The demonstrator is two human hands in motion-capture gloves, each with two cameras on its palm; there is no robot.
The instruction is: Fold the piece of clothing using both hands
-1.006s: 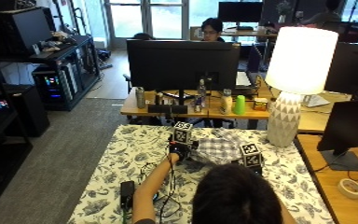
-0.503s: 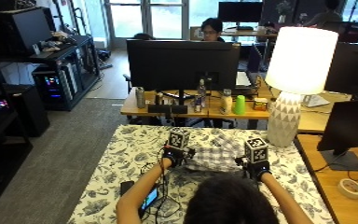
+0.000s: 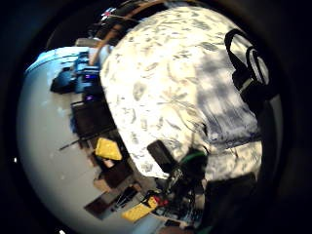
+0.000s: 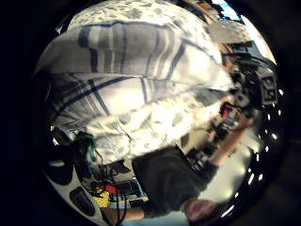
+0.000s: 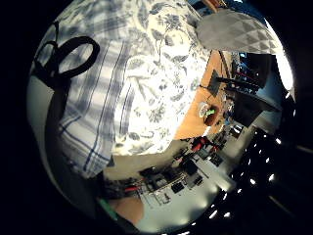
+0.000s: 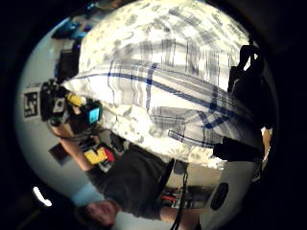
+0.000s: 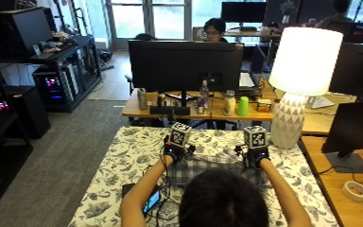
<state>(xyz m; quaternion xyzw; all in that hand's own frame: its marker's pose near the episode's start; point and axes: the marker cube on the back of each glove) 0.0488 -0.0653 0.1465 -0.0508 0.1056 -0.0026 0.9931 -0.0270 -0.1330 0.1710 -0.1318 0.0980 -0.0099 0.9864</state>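
Floral tablecloth (image 7: 115, 175), hands (image 7: 174, 152) on plaid garment (image 7: 197, 166)

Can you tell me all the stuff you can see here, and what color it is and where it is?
Shirt: one, white and blue checked, on the table between the hands.
Tablecloth: one, white with a grey-blue flower pattern, over the table.
Phone: one, black with a lit screen, on the tablecloth by the person's left arm.
Lamp: one, white shade on a white patterned base, at the table's far right corner.
Monitor: one, black, on the wooden desk behind the table.
Green cup: one, on that desk.
Left hand: black glove, at the shirt's far left edge.
Right hand: black glove, at the shirt's far right edge.
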